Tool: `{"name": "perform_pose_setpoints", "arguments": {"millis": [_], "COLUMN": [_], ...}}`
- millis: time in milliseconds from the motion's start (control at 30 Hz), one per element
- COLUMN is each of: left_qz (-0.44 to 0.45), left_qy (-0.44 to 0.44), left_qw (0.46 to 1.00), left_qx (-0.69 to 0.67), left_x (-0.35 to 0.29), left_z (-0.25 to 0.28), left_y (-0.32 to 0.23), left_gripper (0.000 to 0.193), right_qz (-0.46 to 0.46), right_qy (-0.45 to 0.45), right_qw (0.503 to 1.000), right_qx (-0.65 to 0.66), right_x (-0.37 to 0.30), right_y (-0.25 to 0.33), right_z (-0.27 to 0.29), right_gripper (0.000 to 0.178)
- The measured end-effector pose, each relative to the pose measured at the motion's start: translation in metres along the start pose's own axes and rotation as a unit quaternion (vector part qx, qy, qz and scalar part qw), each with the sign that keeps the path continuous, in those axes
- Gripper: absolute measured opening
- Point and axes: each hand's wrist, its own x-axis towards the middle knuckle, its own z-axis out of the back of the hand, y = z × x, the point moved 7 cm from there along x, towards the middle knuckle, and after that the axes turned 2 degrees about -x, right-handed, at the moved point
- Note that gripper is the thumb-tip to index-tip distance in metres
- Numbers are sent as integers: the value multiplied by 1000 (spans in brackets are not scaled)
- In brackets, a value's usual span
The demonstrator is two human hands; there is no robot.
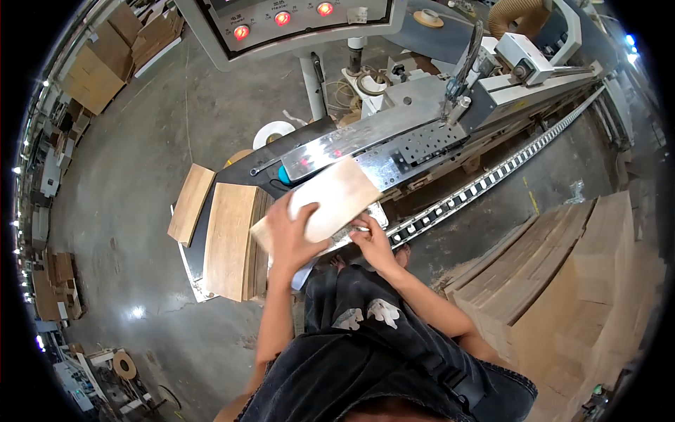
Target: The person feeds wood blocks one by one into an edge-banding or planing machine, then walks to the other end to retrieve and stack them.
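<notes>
A pale rectangular wooden board [344, 197] lies tilted over the near end of the machine's metal bed [383, 172]. My left hand [287, 235] grips its left part, thumb and fingers spread across the top face. Close to the board's near right edge is my right hand [374, 245], its fingers curled together. Whether those fingertips pinch the edge or something small is hidden. Left of my left hand, a stack of wooden boards [228, 239] rests on the dark table end [200, 264]. One more loose board [191, 204] sits beyond the stack's left side.
A control panel [295, 35] with lit red buttons stands ahead on a post. The roller rail [485, 181] runs off to the far right. Large stacks of boards [555, 281] rise at my right. A white roll [273, 133] lies behind the machine table.
</notes>
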Motion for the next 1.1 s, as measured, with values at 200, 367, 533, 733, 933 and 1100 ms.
{"name": "perform_pose_setpoints", "arguments": {"millis": [200,367,533,733,933,1100], "left_qz": [-73,-63,-48,28,67,79], "left_qy": [33,69,27,-15,5,-1], "left_qw": [996,994,997,996,995,996], "left_qx": [-51,-48,-61,-82,-77,-43], "left_x": [54,81,74,35,20,35], "left_z": [-112,-148,-145,-104,-84,-82], "left_y": [-19,-24,-28,-39,-50,-55], "left_gripper": [75,77,61,50,51,50], "right_qz": [9,9,11,139,29,77], "right_qy": [-74,-79,-133,-220,-162,-184], "right_qw": [997,980,926,865,944,939], "right_qx": [-16,-184,-354,-429,-285,-279], "right_x": [20,44,56,64,70,82], "right_y": [-14,5,14,9,21,17], "right_z": [45,51,45,28,43,79], "right_gripper": [88,112,110,113,125,139]}}
